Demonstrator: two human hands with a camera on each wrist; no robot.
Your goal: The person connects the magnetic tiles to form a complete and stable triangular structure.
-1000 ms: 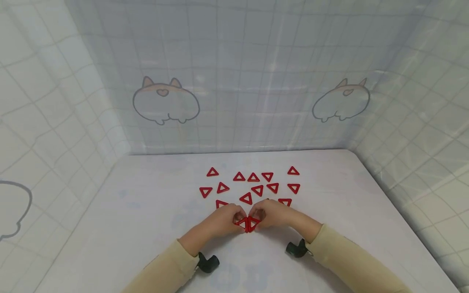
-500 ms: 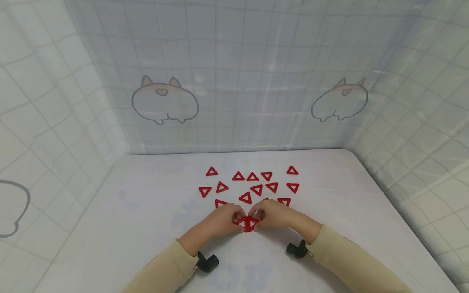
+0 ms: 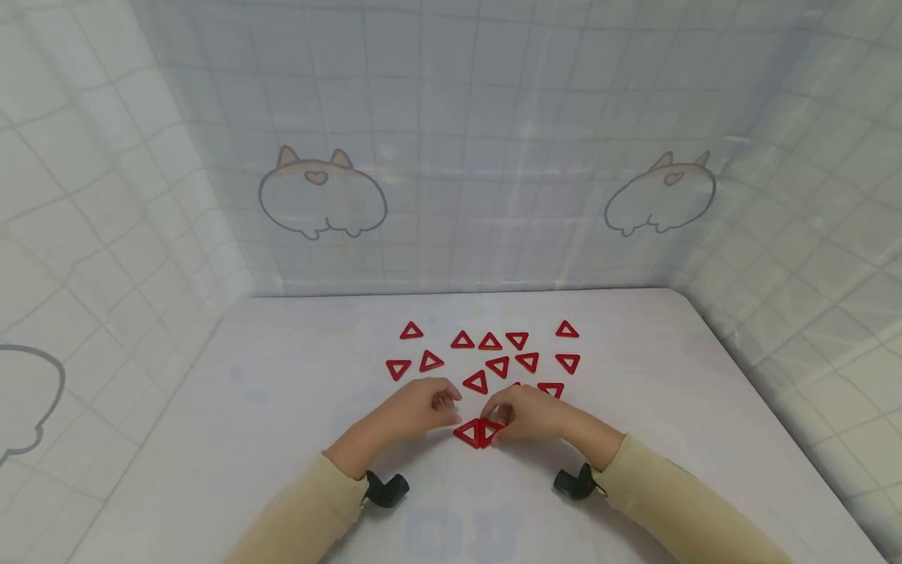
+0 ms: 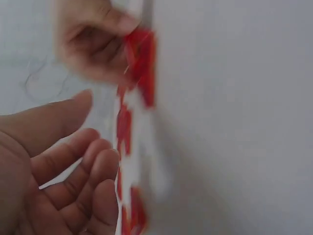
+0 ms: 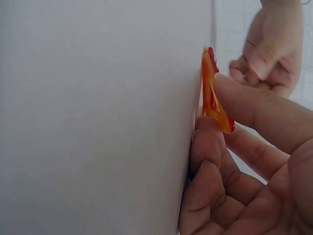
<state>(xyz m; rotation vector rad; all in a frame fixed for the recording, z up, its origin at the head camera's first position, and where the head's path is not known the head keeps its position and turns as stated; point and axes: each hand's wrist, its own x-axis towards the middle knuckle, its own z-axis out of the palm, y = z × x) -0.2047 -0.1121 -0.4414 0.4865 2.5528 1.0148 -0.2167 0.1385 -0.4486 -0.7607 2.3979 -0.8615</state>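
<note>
Two red triangular frames stand edge to edge near the middle of the table, the left triangle (image 3: 476, 434) and the right triangle (image 3: 484, 433). My right hand (image 3: 528, 413) pinches the right triangle; the right wrist view shows thumb and fingertips on the triangular frame (image 5: 209, 93). To the left of the pair, my left hand (image 3: 423, 407) is apart from it. Its fingers are loosely bent and hold nothing, as the left wrist view also shows, with the hand (image 4: 63, 166) below the blurred red triangles (image 4: 146, 61).
Several more red triangles lie scattered beyond the hands, among them a triangle (image 3: 485, 382) close behind the pair and another (image 3: 550, 385) partly behind the right hand. The white table (image 3: 282, 376) meets a grid-patterned curtain (image 3: 458, 196) at the back.
My left hand has let go of the left triangle and moved a little left and away from me. My right hand keeps its pinch on the right triangle.
</note>
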